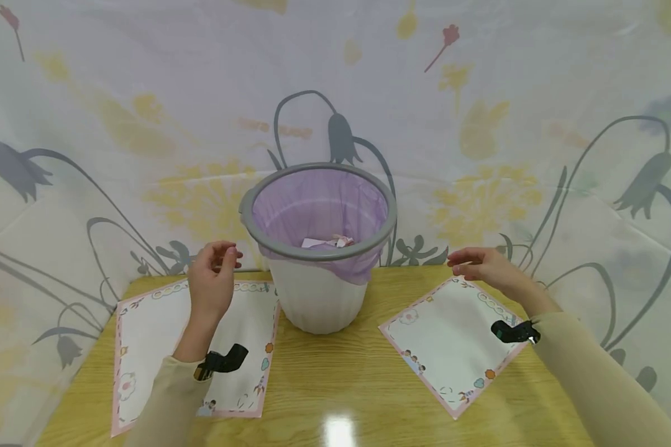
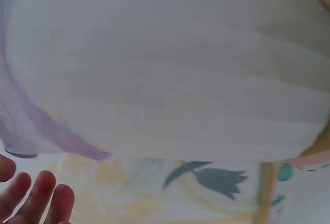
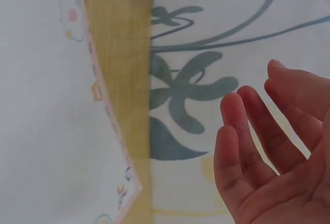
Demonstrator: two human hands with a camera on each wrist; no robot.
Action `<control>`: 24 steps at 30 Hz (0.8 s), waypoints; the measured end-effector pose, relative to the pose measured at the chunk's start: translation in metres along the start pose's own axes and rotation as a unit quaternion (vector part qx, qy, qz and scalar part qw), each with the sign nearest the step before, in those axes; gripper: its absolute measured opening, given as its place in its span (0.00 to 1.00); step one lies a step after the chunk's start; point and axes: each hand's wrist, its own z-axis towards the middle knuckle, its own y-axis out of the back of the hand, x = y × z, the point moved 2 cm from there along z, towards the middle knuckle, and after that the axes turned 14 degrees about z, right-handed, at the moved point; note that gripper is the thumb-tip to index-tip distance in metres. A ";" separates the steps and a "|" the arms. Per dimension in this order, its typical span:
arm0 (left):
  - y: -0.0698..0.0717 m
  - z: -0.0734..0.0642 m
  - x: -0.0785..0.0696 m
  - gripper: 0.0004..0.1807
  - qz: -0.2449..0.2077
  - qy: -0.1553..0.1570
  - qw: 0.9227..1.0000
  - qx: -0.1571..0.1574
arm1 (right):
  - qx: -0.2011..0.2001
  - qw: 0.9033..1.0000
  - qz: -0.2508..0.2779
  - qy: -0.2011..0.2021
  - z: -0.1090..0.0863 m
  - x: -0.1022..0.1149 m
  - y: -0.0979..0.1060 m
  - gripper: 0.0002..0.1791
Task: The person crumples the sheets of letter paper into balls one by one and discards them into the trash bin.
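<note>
A white ribbed trash bin [image 1: 319, 298] with a grey rim ring [image 1: 388, 233] stands at the back middle of the table. A purple bag [image 1: 313, 198] lines it, its edge hanging over the front, and some crumpled white paper [image 1: 343, 241] lies inside. To the bin's left my left hand [image 1: 215, 276] is raised, fingers loosely bent around nothing; its fingertips [image 2: 44, 183] show near the bin in the left wrist view. On the other side, my right hand [image 1: 483, 267] hovers over the far corner of a sheet, its relaxed fingers [image 3: 260, 136] holding nothing.
Two overlapping pink-bordered white sheets [image 1: 151, 347] lie left of the bin on the wood-grain table [image 1: 324, 372]. A similar sheet [image 1: 453, 341] lies turned at an angle on the right. A flower-printed cloth [image 1: 201, 112] hangs right behind the table.
</note>
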 end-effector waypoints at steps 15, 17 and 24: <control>-0.034 -0.085 0.044 0.08 0.000 0.126 0.970 0.206 | -0.168 0.979 -0.084 -0.074 -0.039 -0.096 0.002 0.28; -0.044 -0.096 0.043 0.08 -0.021 0.135 0.961 0.241 | -0.187 0.973 -0.103 -0.089 -0.045 -0.104 0.004 0.28; -0.084 -0.124 0.033 0.16 -0.135 0.119 0.915 0.361 | -0.235 0.954 -0.139 -0.122 -0.052 -0.126 0.006 0.32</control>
